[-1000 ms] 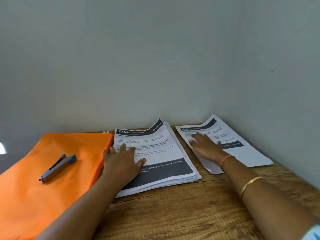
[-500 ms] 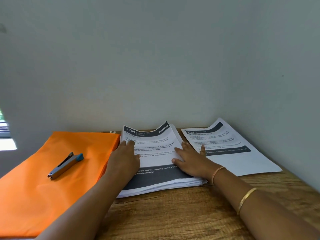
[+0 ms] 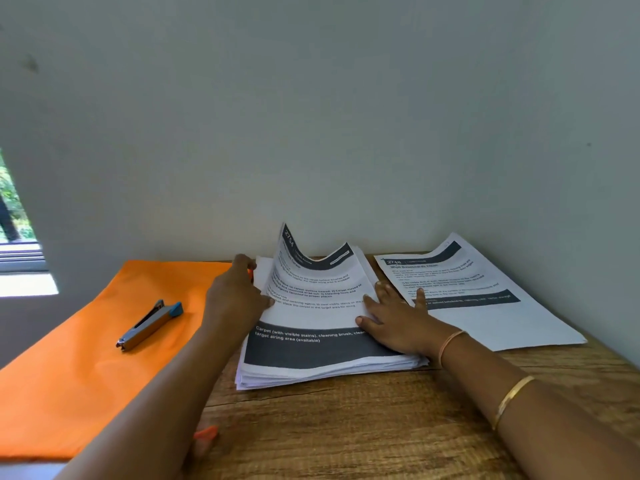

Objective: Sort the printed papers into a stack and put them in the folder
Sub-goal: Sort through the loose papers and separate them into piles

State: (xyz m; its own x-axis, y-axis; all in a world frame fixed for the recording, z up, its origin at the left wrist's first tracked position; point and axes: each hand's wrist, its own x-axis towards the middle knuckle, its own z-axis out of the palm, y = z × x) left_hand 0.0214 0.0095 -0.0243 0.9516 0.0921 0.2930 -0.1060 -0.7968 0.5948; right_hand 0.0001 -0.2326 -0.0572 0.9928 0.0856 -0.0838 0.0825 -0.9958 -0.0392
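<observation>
Head view. The main stack of printed papers point(image 3: 322, 355) lies on the wooden worktop point(image 3: 346, 431), just beside the orange folder point(image 3: 86, 358), which is flat and closed with a stapler point(image 3: 149, 324) resting on it. The left hand point(image 3: 235, 299) is at the stack's left edge. Its thumb is on the top sheet point(image 3: 311, 292) and its fingers point(image 3: 244, 263) curl round the edge, apparently gripping it, since the sheet's far corner bows upward. The right hand point(image 3: 398, 323) lies flat with straight, spread fingers, pressing on the stack's right side. A separate set of sheets point(image 3: 491, 306) sits just to the right, not yet merged.

Progress, as judged: the sorting is only partly done. Joining the two piles, squaring them, clearing the stapler and filing the papers in the folder all remain.
</observation>
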